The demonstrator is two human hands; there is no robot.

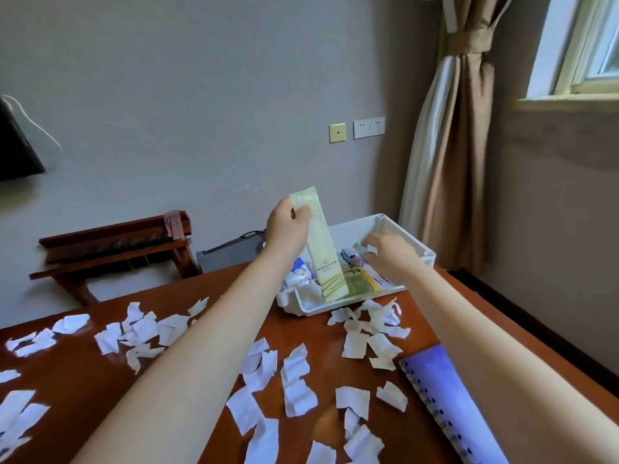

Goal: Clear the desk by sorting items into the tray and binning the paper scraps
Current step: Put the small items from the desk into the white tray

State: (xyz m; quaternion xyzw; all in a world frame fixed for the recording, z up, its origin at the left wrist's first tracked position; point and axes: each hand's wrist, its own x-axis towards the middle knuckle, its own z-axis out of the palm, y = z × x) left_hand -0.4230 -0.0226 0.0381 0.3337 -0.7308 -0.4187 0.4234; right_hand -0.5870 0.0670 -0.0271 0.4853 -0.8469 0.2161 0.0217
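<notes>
White tray (407, 237) at desk (83, 373) corner, packet (323, 249) held

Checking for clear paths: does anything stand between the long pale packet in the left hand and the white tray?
Nothing visible: the packet, pinched by the left hand, hangs with its lower end at the near rim of the tray. The right hand hovers open over its right side.
</notes>
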